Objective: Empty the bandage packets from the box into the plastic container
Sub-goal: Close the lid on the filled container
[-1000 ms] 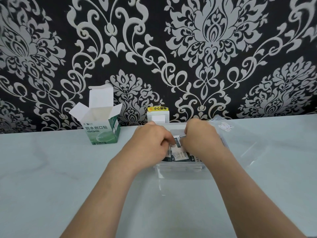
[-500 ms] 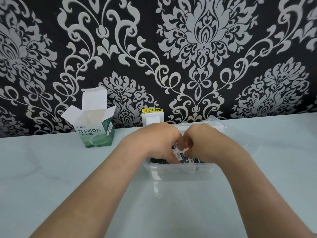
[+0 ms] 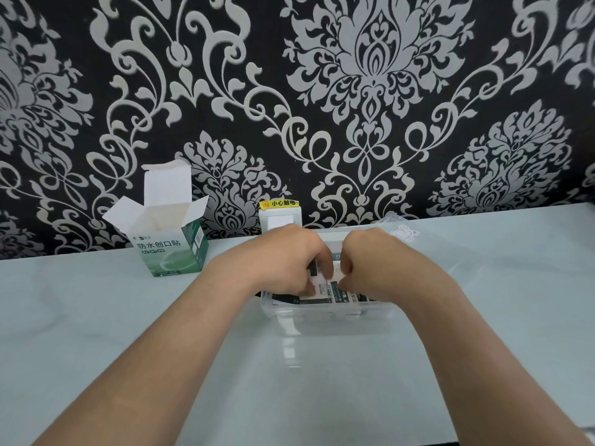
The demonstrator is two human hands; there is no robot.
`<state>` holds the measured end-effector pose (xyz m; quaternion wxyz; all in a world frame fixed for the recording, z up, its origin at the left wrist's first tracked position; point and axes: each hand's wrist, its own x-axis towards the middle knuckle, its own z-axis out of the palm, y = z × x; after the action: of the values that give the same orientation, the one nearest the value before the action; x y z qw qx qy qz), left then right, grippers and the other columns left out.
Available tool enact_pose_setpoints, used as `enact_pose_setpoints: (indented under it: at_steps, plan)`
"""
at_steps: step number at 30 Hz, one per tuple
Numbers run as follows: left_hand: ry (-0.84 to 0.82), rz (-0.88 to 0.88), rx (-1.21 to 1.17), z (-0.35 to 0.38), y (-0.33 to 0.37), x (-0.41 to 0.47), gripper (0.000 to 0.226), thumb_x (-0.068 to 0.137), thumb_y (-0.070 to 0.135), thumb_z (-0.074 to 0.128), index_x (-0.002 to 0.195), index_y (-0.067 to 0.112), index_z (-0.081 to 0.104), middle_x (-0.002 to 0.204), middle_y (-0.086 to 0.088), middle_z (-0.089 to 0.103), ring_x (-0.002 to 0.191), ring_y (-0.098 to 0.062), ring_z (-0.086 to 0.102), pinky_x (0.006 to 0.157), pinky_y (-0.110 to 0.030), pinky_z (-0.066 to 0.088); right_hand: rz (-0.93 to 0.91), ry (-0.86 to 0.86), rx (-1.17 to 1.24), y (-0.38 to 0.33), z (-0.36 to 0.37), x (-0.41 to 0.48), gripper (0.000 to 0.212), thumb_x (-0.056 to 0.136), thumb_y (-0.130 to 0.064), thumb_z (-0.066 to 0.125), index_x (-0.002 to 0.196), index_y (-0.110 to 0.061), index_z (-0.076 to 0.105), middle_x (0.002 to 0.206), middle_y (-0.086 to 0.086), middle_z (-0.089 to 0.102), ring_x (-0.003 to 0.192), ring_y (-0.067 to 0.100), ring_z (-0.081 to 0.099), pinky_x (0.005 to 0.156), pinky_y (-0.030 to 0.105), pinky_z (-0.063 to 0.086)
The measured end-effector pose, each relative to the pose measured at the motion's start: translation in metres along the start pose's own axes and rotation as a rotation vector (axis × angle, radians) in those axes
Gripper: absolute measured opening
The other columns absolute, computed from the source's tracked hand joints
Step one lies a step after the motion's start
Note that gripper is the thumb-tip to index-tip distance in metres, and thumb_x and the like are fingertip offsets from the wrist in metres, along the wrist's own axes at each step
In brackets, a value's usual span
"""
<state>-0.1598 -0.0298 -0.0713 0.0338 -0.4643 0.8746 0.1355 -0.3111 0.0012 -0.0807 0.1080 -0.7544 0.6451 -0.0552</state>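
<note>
A clear plastic container (image 3: 325, 312) sits mid-table with several dark-and-white bandage packets (image 3: 335, 294) lying inside it. Both my hands are down in the container, knuckles almost touching. My left hand (image 3: 286, 259) has its fingers curled onto the packets, and my right hand (image 3: 373, 262) pinches the packets from the other side. The fingertips are mostly hidden behind the knuckles. The green-and-white bandage box (image 3: 169, 244) stands upright to the left with its top flaps open, apart from both hands.
A white wall socket (image 3: 280, 220) with a yellow warning label sits at the wall just behind the container. The clear container lid (image 3: 402, 233) lies to the back right. The pale table (image 3: 96, 317) ends at a patterned black-and-white wall.
Both hands have dropped lower into the container and moved closer together over the packets. The box has not moved.
</note>
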Motion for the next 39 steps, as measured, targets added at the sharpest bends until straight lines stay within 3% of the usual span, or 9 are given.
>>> enact_pose_setpoints:
  at_steps: [6,13,17,22,25,29,32,35,39]
  plan:
    - [0.245,-0.006,-0.217,0.009,-0.008,-0.019,0.021,0.082,0.041,0.071,0.102,0.038,0.069,0.131,0.018,0.054,0.124,-0.005,0.046,0.109,-0.026,0.033,0.020,0.202,0.241,0.018,-0.011,-0.006,0.011,0.090,-0.020,0.063,0.099,-0.022,0.069,0.099,-0.002,0.061,0.082,0.015,0.057,0.073,0.030,0.050]
    - [0.128,-0.056,-0.218,0.027,0.004,-0.041,0.097,0.052,0.090,0.047,0.139,0.047,0.038,0.160,0.018,0.002,0.145,-0.003,-0.012,0.121,-0.039,0.002,0.324,0.221,0.263,0.075,-0.004,-0.009,0.043,0.091,-0.037,0.057,0.133,-0.029,0.051,0.132,0.010,0.051,0.117,0.029,0.046,0.092,0.040,0.041]
    - [0.154,-0.108,-0.171,0.030,0.008,-0.039,0.092,0.058,0.084,0.054,0.140,0.047,0.035,0.161,0.014,0.000,0.147,-0.008,-0.011,0.121,-0.039,0.003,0.476,0.032,0.262,0.099,0.007,-0.013,0.082,0.081,-0.072,0.049,0.150,-0.036,0.022,0.157,0.007,0.022,0.145,0.036,0.007,0.114,0.055,0.021]
    - [0.192,-0.183,-0.144,0.030,0.005,-0.040,0.089,0.065,0.081,0.052,0.143,0.043,0.031,0.162,0.006,0.002,0.148,-0.013,-0.008,0.121,-0.037,0.001,0.545,0.026,0.264,0.114,0.025,-0.015,0.095,0.075,-0.073,0.056,0.151,-0.034,0.014,0.158,0.007,0.018,0.146,0.034,0.005,0.113,0.053,0.020]
    - [0.247,-0.182,-0.083,0.030,0.011,-0.041,0.084,0.074,0.075,0.054,0.146,0.040,0.028,0.161,0.007,0.006,0.148,-0.014,-0.004,0.121,-0.038,0.001,0.594,0.050,0.239,0.114,0.024,-0.015,0.102,0.067,-0.070,0.069,0.148,-0.032,0.020,0.150,0.007,0.028,0.140,0.032,0.019,0.106,0.051,0.027]
    - [0.677,0.088,-0.086,0.040,0.056,-0.041,0.031,0.086,0.040,0.047,0.107,0.025,0.065,0.114,0.003,0.062,0.109,-0.018,0.053,0.095,-0.039,0.047,0.695,0.023,0.257,0.120,0.015,-0.016,0.107,0.055,-0.067,0.080,0.139,-0.022,0.031,0.139,0.011,0.034,0.132,0.031,0.029,0.099,0.050,0.034]
    - [0.438,0.131,-0.096,0.067,0.109,-0.028,0.033,0.086,0.028,0.039,0.104,0.021,0.066,0.100,-0.001,0.070,0.093,-0.024,0.062,0.084,-0.037,0.050,0.708,0.040,0.429,0.137,0.016,-0.022,0.093,0.061,-0.058,0.082,0.130,-0.011,0.042,0.129,0.015,0.044,0.122,0.032,0.044,0.097,0.043,0.041]
    - [0.349,0.098,-0.105,0.090,0.134,-0.010,0.033,0.091,0.020,0.040,0.115,0.017,0.063,0.112,-0.008,0.068,0.102,-0.030,0.060,0.088,-0.037,0.048,0.639,0.280,0.745,0.158,0.018,-0.032,0.057,0.080,-0.031,0.076,0.125,-0.004,0.055,0.107,0.014,0.062,0.094,0.030,0.062,0.079,0.034,0.049]
    - [0.666,0.196,-0.263,0.074,0.142,0.002,0.028,0.090,0.018,0.050,0.110,0.015,0.068,0.107,-0.001,0.071,0.096,-0.019,0.063,0.088,-0.031,0.048,0.536,0.664,1.278,0.177,0.004,-0.048,0.023,0.089,-0.012,0.065,0.112,-0.007,0.066,0.075,0.004,0.062,0.056,0.014,0.049,0.045,0.017,0.037]
